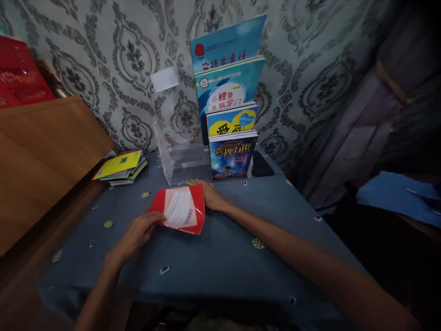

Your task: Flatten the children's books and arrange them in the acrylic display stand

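Note:
Between my hands is a thin red book (199, 204) with a pale printed panel on its cover, tilted a little above the table. My left hand (144, 226) grips its near left edge, thumb on the cover. My right hand (208, 194) is at the far right edge, its fingers partly hidden behind the book. Just beyond stands a clear plastic book rack (167, 161). Its right side carries upright books in steps, with a dark blue book (232, 154) in front, then a yellow and blue book (231, 122), a teal book (229, 89) and a tall blue book (229, 41).
A stack of books with a yellow cover (119, 165) on top lies at the back left. A dark flat object (262, 164) is right of the rack. Wooden furniture (51, 151) borders the left, a curtain (358, 124) the right. A blue patterned cloth (220, 266) covers the table.

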Demonstrator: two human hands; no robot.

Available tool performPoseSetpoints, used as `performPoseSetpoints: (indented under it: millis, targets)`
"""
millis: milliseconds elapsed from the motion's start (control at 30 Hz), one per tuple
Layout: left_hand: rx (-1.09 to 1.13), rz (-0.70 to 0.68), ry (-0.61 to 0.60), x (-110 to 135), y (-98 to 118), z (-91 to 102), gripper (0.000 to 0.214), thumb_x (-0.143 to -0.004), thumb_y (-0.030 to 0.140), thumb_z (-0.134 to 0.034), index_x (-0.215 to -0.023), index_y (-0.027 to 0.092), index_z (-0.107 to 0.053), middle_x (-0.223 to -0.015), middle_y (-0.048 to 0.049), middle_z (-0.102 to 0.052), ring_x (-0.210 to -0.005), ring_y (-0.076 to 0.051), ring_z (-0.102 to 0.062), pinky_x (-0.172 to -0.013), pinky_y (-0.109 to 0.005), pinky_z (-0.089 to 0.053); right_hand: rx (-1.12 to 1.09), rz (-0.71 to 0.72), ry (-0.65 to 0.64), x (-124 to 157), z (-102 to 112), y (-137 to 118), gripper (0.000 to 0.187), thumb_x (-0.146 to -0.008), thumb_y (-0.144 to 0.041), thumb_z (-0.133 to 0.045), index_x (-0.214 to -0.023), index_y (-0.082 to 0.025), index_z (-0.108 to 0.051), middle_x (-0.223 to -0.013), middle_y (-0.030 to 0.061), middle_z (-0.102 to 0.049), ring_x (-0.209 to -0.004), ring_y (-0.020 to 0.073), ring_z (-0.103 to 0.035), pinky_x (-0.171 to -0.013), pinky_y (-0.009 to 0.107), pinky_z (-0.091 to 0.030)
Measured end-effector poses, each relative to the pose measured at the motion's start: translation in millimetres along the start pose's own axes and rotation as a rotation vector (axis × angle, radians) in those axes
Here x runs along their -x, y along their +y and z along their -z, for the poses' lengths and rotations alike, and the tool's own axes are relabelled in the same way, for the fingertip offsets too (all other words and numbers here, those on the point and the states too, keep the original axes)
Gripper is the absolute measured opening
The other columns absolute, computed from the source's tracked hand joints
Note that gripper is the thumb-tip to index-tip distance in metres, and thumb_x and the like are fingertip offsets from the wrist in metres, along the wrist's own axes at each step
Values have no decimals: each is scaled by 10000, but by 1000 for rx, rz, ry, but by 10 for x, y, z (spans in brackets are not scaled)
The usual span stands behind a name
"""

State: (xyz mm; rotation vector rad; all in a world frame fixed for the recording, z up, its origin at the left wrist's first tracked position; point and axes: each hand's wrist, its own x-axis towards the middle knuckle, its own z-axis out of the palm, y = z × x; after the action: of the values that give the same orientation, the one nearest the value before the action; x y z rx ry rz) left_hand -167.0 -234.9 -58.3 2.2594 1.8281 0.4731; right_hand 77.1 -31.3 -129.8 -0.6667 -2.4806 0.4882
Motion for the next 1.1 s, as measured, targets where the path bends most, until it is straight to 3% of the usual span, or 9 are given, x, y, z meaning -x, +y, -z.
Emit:
performPoseSetpoints:
  millis: [100, 200, 333, 500, 600, 667, 833, 967, 1100]
  targets:
    - [-50, 21, 5, 82, -62, -238, 401, -930, 174, -435, -1172, 230, -750, -1286, -111, -725, -1209, -260, -680, -1044, -456, -543, -36, -46, -68, 35, 14, 140, 389, -946, -270, -604, -1325, -229, -681, -1424, 137, -640, -1396, 308, -514, -1143, 532, -382]
    - [-83, 22, 10, 116, 1, -282, 416, -951, 164, -425, -1225, 239, -730, -1320, -113, -704, -1245, -265, -656, -1060, -458, -533, -141, -50, -29, 43, 19, 214, 305, -905, -219, -606, -1175, -202, -748, -1330, 137, -700, -1343, 307, -559, -1128, 528, -392]
    - [-143, 27, -37, 54, 104, -254, 412, -975, 164, -427, -1254, 253, -716, -1317, -108, -704, -1213, -269, -670, -1043, -453, -538, -404, -138, 82, -15, 36, 234, 248, -929, -249, -500, -883, -189, -737, -939, 70, -769, -953, 242, -689, -877, 376, -516]
    - [-187, 84, -24, -62, 126, -305, 395, -976, 151, -470, -1266, 278, -706, -1326, -106, -696, -1199, -273, -673, -1036, -453, -529, -517, -232, 176, -63, 40, 218, 381, -987, -375, -379, -703, -204, -566, -666, -6, -602, -650, 165, -561, -606, 265, -430]
    - [-200, 98, -33, -122, 124, -306, 404, -963, 124, -479, -1255, 281, -710, -1331, -109, -692, -1198, -281, -673, -1033, -459, -524, -506, -263, 208, -33, 23, 197, 330, -976, -397, -427, -774, -197, -595, -649, -15, -578, -625, 162, -535, -593, 269, -404]
    - [-212, 98, -50, -147, 126, -291, 416, -961, 112, -469, -1256, 282, -708, -1331, -107, -692, -1206, -284, -668, -1035, -463, -519, -457, -294, 211, 1, 14, 180, 213, -925, -353, -537, -955, -181, -658, -673, -18, -612, -641, 172, -557, -624, 280, -422]
    - [-185, 76, -85, -152, 102, -214, 385, -940, 190, -545, -1287, 282, -683, -1341, -100, -679, -1218, -281, -647, -1032, -447, -520, -157, -326, 231, 83, -3, 154, 504, -859, -243, -605, -1356, -170, -576, -902, 57, -716, -864, 248, -626, -816, 381, -482]
    - [-92, 89, -128, -275, -2, -119, 336, -981, 341, -513, -1250, 249, -690, -1300, -105, -693, -1173, -259, -662, -1002, -384, -528, 94, -284, 207, 118, -26, 149, 428, -894, -291, -614, -1309, -184, -625, -1067, 124, -722, -1040, 328, -574, -908, 470, -450]
    - [-222, 259, -4, -585, -183, -124, 352, -999, 311, -448, -1246, 181, -662, -1291, -167, -681, -1146, -294, -671, -1005, -436, -512, 193, -216, 225, 131, -15, 101, 295, -914, -286, -610, -1186, -212, -695, -1106, 132, -688, -1042, 320, -554, -884, 452, -452]
